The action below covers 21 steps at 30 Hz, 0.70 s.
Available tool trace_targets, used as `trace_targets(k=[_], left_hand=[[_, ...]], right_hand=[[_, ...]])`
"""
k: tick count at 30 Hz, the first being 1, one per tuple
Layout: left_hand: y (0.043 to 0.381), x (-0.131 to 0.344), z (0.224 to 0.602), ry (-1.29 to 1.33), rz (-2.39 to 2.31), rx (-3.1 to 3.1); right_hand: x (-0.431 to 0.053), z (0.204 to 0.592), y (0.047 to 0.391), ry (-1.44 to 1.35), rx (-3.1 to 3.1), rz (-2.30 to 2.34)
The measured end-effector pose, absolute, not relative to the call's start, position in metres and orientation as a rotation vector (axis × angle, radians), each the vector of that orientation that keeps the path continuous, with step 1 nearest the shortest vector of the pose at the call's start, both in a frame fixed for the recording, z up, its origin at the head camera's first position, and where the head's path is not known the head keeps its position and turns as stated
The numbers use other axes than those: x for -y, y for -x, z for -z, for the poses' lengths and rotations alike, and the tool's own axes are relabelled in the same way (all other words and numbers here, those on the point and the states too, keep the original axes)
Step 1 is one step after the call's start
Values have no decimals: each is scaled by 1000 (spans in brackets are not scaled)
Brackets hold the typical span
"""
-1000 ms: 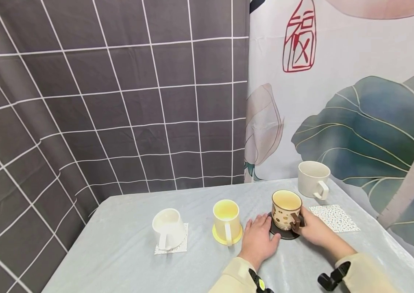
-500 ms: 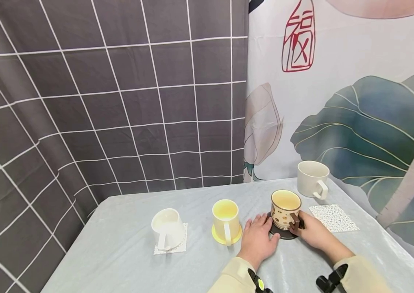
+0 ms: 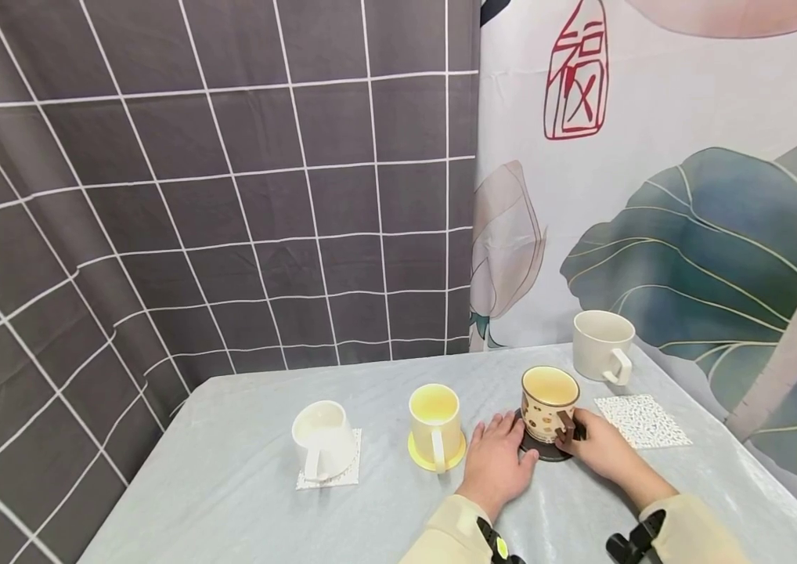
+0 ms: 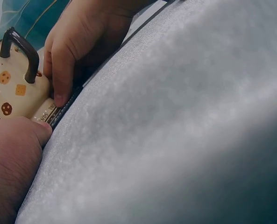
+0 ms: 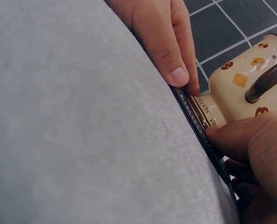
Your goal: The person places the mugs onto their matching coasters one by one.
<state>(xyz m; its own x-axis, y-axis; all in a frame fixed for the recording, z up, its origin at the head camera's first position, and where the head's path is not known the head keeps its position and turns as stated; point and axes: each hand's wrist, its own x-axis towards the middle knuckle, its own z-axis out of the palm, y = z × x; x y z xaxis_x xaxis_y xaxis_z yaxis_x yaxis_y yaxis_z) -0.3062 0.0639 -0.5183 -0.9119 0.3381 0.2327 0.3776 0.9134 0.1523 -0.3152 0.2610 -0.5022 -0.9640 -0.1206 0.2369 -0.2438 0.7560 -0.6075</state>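
Observation:
A cream mug [image 3: 545,411] with cookie prints and a brown handle stands upright on a dark round coaster [image 3: 549,452], whose stitched edge shows in the right wrist view. My left hand [image 3: 497,468] lies flat at the coaster's left side, fingers extended, its thumb touching the rim. From the right, my right hand [image 3: 604,444] holds the coaster's edge. Its thumb lies by the mug's foot, and its fingers curl at the rim in the right wrist view. The mug's handle [image 4: 33,56] is free of both hands in the left wrist view.
Left of my hands a yellow mug [image 3: 434,423] stands on a yellow coaster [image 3: 414,454]. Farther left, a white mug [image 3: 324,442] sits on a square coaster [image 3: 345,476]. Behind right are a grey-white mug [image 3: 599,345] and a speckled square coaster [image 3: 645,421]. Curtains back the table.
My right hand has shifted slightly down and left, from beside the mug's handle to lower at the coaster's edge. The left hand and the mugs stay about where they were.

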Motion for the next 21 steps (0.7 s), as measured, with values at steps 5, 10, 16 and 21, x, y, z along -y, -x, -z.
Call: trace_targets(k=[5,10,16,21], left_hand=[[307,-63,518,540,273,2870],[307,-63,518,539,273,2865],[307,-64,519,538,264,2865],[306,-63,519,541,266,2861]], right_hand=[[-261,503,316,-284,2775,-1004],[-262,504,317,-292,2776,-1006],[-262,506,317,-309,2770,-1005],[-262,505,316,-304,2769,-1005]])
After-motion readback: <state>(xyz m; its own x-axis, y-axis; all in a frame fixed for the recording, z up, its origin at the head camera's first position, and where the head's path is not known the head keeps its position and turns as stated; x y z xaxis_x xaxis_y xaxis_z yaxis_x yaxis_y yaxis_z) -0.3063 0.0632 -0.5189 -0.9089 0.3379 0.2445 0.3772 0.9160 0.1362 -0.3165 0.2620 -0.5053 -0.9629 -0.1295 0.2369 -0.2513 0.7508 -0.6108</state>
